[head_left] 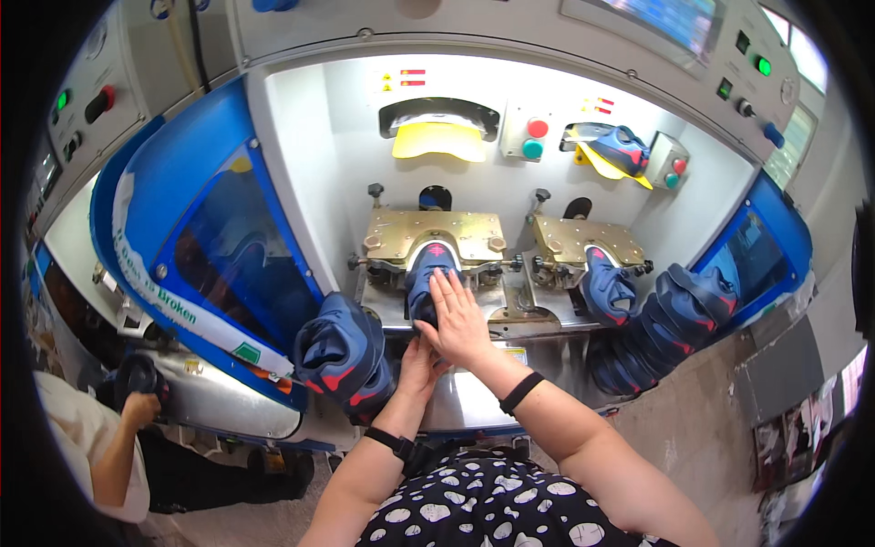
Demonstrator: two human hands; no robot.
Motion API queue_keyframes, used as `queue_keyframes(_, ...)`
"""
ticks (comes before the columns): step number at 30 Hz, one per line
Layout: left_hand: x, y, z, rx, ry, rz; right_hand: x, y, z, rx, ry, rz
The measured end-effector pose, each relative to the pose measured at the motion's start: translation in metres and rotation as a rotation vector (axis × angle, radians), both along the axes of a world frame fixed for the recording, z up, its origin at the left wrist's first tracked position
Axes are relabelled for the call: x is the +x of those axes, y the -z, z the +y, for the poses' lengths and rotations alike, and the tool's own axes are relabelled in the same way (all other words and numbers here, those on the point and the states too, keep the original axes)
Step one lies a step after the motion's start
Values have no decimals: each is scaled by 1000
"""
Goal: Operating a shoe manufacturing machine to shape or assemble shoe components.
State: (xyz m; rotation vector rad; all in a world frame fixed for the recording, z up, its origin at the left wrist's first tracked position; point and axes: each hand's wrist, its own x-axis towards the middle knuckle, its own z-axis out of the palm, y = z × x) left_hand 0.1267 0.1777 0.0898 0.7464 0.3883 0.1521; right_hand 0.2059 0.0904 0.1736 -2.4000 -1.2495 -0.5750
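At 6 o'clock of a blue shoe point(420, 284), the left hand point(419, 366) reaches beneath the heel end, its fingers partly hidden and their grip impossible to tell; the right hand point(460, 326) lies over the upper, fingers outstretched, unclamped. Stacked shoes point(337, 351) stand at 8 o'clock. At 12, a brass-coloured plate point(392, 225) surrounds the toe; beyond hangs a yellow flap point(439, 142).

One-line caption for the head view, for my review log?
Right hand flat over a blue shoe, left hand near its heel, toe at a brass-coloured plate.
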Motion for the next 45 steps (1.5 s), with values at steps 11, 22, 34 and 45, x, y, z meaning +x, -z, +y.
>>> queue_keyframes(11,6,23,4,-45,12,-143,-9,11,-13,-61,36,95)
queue_keyframes(22,5,31,5,-71,5,-225,-20,14,-31,-25,2,88)
queue_keyframes(34,-11,0,-8,37,-108,-52,-55,75,-182,-34,-258,436)
queue_keyframes(45,25,-57,-175,713,434,-304,-39,172,-432,1615,912,1178)
